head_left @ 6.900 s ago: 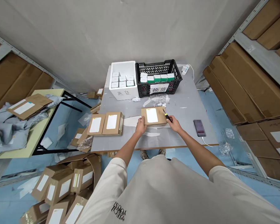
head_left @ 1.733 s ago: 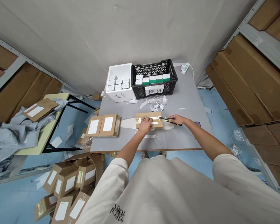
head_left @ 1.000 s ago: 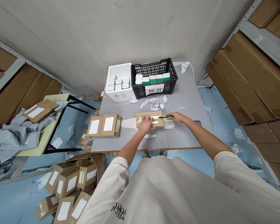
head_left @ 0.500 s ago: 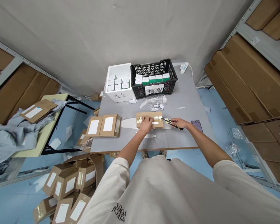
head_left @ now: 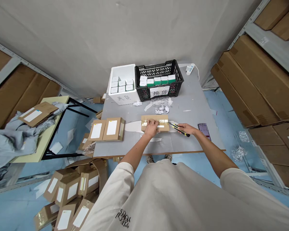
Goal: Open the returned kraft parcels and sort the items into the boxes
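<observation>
A small taped cardboard box (head_left: pixel 163 119) lies on the grey table in front of me. My left hand (head_left: pixel 151 127) bears on its near left part, fingers bent over the top and holding it. My right hand (head_left: pixel 186 128) is closed round a black and yellow utility knife (head_left: pixel 179 129). The knife's blade end points left at the box's right end; whether it touches the cardboard is too small to tell. Clear tape shines along the top of the box, and a white label shows near its front edge.
Two labelled boxes (head_left: pixel 110 128) stand at the table's left. Behind are a white foam bin (head_left: pixel 124 100) and a black crate (head_left: pixel 167 64), both holding small white boxes. Crumpled paper (head_left: pixel 162 110) lies before the crate. A phone (head_left: pixel 204 131) lies right; boxes (head_left: pixel 73 191) pile on the floor.
The utility knife in my right hand has moved slightly right, from over the tape on the box to its right end. My left hand stays on the box.
</observation>
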The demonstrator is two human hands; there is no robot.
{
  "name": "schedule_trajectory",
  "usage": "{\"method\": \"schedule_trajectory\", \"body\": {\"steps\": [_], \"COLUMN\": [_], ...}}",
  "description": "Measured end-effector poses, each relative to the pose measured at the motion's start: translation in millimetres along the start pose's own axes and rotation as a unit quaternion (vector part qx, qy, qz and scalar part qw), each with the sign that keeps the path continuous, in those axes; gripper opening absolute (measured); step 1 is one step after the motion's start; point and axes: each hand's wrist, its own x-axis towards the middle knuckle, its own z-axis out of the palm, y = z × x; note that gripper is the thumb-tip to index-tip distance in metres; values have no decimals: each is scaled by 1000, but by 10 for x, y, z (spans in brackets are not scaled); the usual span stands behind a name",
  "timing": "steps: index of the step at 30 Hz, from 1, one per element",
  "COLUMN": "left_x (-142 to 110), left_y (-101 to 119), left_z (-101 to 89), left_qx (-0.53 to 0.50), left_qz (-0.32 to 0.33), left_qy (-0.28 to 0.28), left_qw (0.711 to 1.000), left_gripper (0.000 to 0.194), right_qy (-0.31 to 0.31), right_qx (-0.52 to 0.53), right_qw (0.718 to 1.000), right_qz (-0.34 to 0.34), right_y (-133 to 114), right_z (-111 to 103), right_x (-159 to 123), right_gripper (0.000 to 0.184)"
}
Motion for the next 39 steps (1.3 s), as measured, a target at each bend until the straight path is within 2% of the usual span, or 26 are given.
{"method": "schedule_trajectory", "body": {"steps": [9,17,25,31,39], "left_x": [4,5,-25,-60,-84], "left_y": [-1,15,-6,-1,2], "left_z": [10,-39,8,16,-5], "left_qx": [8,26,18,21,2], "left_qz": [8,1,6,-3,-9], "left_qy": [-3,-2,16,19,4], "left_qw": [1000,1000,1000,1000,1000], "left_gripper": [64,63,64,65,65], "right_qy": [10,30,38,36,13], "right_qx": [-2,-16,-10,-38,-28], "right_qw": [1000,999,999,999,1000], "right_qz": [7,-13,-21,-14,0], "right_y": [-36,-15,-45,-152,-148], "right_z": [29,82,126,104,91], "right_x": [-51,53,138,188,78], "right_gripper": [48,44,44,42,41]}}
